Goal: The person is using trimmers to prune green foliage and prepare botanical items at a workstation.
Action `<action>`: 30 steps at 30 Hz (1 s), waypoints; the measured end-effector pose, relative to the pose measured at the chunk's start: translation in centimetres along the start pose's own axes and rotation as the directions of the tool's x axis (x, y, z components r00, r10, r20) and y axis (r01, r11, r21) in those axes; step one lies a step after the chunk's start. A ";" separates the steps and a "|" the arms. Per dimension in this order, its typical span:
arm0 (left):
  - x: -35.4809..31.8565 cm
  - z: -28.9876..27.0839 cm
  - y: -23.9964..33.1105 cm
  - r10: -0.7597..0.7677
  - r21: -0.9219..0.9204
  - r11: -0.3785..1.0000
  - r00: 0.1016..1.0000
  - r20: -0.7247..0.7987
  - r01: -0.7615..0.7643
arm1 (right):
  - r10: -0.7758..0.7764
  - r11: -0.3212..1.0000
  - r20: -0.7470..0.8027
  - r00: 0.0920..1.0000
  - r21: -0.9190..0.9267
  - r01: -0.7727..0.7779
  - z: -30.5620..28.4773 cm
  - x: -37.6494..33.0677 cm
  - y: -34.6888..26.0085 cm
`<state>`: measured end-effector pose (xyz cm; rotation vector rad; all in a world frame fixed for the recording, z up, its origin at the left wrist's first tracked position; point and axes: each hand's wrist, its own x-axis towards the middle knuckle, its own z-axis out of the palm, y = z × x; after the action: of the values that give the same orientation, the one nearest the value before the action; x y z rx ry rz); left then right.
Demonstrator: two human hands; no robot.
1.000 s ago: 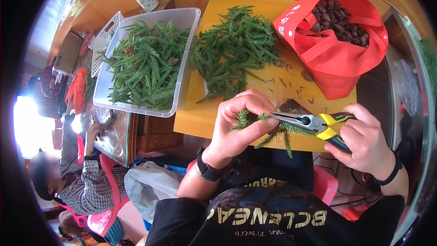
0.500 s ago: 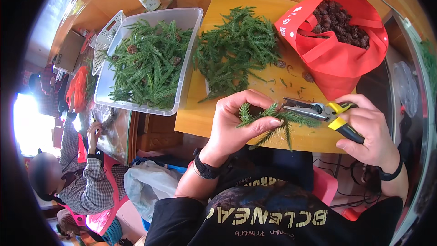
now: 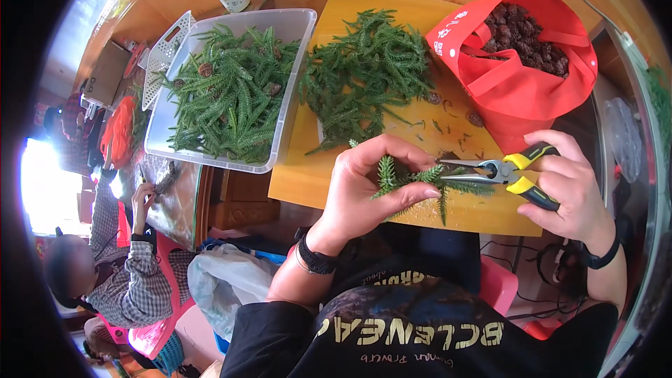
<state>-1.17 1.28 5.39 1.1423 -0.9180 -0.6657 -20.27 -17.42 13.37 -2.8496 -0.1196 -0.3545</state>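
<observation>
My left hand (image 3: 364,185) is closed, thumb against fingers, on a green artificial pine sprig (image 3: 389,176) whose needled tips stick out around the thumb. My right hand (image 3: 570,192) grips long-nosed pliers (image 3: 502,170) with yellow and black handles. The jaws point left and reach the sprig just beyond my left fingertips. Whether they are clamped on its stem is hard to make out. Behind my hands a pile of green pine sprigs (image 3: 367,73) lies on the yellow table (image 3: 315,185).
Left of the pile stands a clear plastic bin (image 3: 280,136) of pine sprigs with a few cones. A red bag (image 3: 514,108) of brown pine cones is at the back right. Loose bits lie on the table. Farther left, another person (image 3: 133,283) sits working.
The pliers have tilted and risen slightly, still at the sprig. My left hand has turned the sprig a little, so its tips now point differently.
</observation>
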 end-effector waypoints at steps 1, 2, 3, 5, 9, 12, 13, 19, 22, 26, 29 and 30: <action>0.0 -0.1 -0.1 -0.028 -0.060 0.998 1.000 0.011 0.029 | -0.021 0.999 0.020 1.000 -0.029 0.022 -0.1 0.1 0.0; -0.1 -0.1 -0.1 -0.029 -0.063 0.998 1.000 0.011 0.030 | -0.021 0.999 0.023 1.000 -0.029 0.021 0.0 0.3 0.0; 0.0 -0.1 0.1 -0.018 -0.062 0.998 0.999 0.032 0.020 | -0.039 0.998 0.007 0.999 -0.054 0.039 -0.1 0.3 0.0; 0.0 0.0 0.2 -0.007 -0.060 0.998 0.999 0.052 0.010 | -0.058 0.995 -0.009 0.998 -0.078 0.057 -0.3 0.3 0.0; 0.1 -0.4 0.0 0.000 -0.084 0.996 0.994 0.105 0.009 | -0.084 0.993 0.007 0.996 -0.087 0.084 -0.5 0.6 0.1; 0.1 -0.4 0.1 -0.024 -0.108 0.993 0.991 0.128 0.038 | -0.101 0.991 0.022 0.995 -0.085 0.102 -0.6 0.7 0.2; 0.1 -0.4 0.1 -0.030 -0.137 0.989 0.990 0.138 0.049 | -0.113 0.991 0.025 0.993 -0.076 0.114 -0.6 0.7 0.3; 0.4 -0.5 -0.1 0.000 -0.139 0.990 0.986 0.166 0.024 | -0.126 0.991 -0.022 0.992 -0.048 0.125 -0.5 0.8 0.4; 0.4 -0.3 0.1 -0.014 -0.186 0.981 0.985 0.170 0.046 | -0.128 0.992 -0.019 0.992 -0.023 0.128 -0.1 0.7 0.5; 0.5 -0.3 -0.1 0.017 -0.177 0.984 0.986 0.164 0.012 | -0.116 0.993 -0.010 0.993 -0.016 0.116 -0.1 0.7 0.4; 0.5 -0.2 -0.2 0.026 -0.163 0.987 0.990 0.136 -0.003 | -0.113 0.993 -0.026 0.993 -0.017 0.113 0.1 0.7 0.5; 0.6 -0.2 -0.2 0.045 -0.164 0.986 0.991 0.129 -0.024 | -0.109 0.994 -0.025 0.994 -0.015 0.109 0.1 0.7 0.5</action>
<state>-0.75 0.80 5.34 0.9439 -0.9756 -0.7808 -19.49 -17.83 13.30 -2.8573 -0.2696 -0.4158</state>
